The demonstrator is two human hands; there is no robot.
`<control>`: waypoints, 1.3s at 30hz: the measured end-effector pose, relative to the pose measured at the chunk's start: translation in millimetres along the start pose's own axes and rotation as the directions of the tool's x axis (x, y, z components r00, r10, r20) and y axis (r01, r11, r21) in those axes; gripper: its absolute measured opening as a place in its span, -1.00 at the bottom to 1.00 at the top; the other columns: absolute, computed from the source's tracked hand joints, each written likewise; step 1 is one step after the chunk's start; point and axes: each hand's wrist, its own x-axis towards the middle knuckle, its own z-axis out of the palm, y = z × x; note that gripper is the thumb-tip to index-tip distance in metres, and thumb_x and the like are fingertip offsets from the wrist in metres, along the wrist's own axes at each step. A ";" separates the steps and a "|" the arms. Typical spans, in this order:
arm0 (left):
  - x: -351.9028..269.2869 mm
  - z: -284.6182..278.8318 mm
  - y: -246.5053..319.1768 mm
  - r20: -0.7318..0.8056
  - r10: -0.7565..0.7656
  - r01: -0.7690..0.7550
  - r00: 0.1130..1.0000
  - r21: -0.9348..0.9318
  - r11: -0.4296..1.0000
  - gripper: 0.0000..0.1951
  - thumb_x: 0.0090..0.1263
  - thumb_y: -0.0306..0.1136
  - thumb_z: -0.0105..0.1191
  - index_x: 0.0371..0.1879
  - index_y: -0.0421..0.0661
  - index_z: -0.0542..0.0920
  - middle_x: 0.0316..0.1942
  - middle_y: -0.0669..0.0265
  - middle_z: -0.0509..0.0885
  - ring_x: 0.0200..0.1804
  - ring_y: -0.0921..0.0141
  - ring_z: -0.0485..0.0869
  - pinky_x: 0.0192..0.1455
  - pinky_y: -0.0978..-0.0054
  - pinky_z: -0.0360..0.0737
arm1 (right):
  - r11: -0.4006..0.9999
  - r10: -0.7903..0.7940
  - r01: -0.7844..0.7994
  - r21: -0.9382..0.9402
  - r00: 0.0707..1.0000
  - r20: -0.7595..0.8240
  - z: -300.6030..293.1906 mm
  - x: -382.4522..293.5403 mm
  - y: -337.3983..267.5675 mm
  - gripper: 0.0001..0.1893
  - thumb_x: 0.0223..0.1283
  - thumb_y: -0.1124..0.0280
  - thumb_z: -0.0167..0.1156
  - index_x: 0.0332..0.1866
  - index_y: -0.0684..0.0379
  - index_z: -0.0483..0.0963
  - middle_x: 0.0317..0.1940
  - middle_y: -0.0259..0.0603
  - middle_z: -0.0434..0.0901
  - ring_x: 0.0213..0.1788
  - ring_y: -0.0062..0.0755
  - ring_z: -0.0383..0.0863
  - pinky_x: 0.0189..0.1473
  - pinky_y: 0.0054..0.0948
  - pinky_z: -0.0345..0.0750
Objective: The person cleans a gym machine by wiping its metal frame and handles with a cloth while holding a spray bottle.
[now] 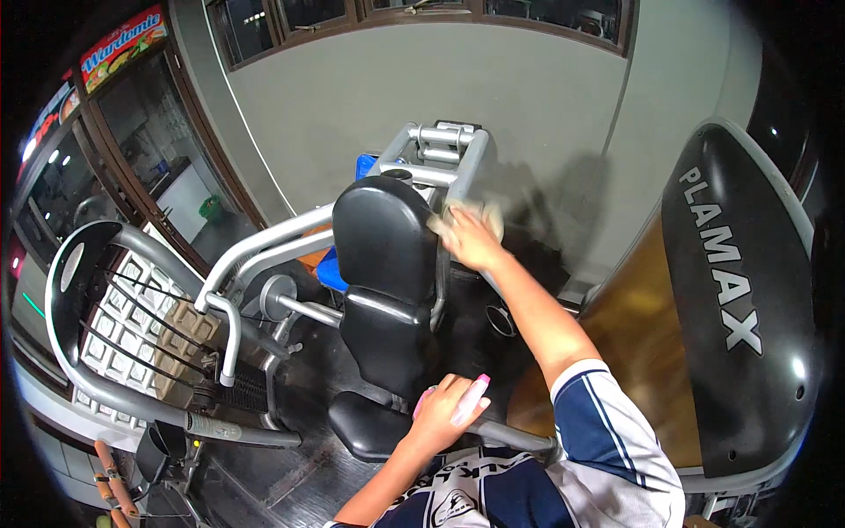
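Observation:
My right hand presses a pale yellowish cloth against the silver tube frame of a weight machine, beside its backrest. Both the hand and the cloth are slightly blurred. Low in front of my body, my left hand grips a clear plastic bottle with pink ends, probably a spray bottle; the fingers cover much of it. The black padded backrest stands upright between the machine's arms, left of the cloth. Below it, the black seat pad is partly hidden by my left arm.
A tall black and gold machine housing rises close on my right. At the left stands another machine's curved grey frame with black cables. A grey wall and a glass door lie beyond. Something blue shows behind the backrest.

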 end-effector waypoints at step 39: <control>-12.8 2.8 -1.6 -0.085 -0.003 -0.001 0.996 -0.050 0.999 -0.69 0.45 -0.19 0.25 -0.02 -0.18 0.66 -0.18 0.09 0.67 -0.12 0.05 0.67 -0.07 0.21 0.62 | 0.912 0.298 -0.222 0.345 0.936 -0.185 -144.0 -30.2 29.6 -0.53 0.50 -0.07 0.01 0.06 0.15 0.59 -0.17 0.09 0.74 -0.04 0.21 0.71 0.00 -0.01 0.60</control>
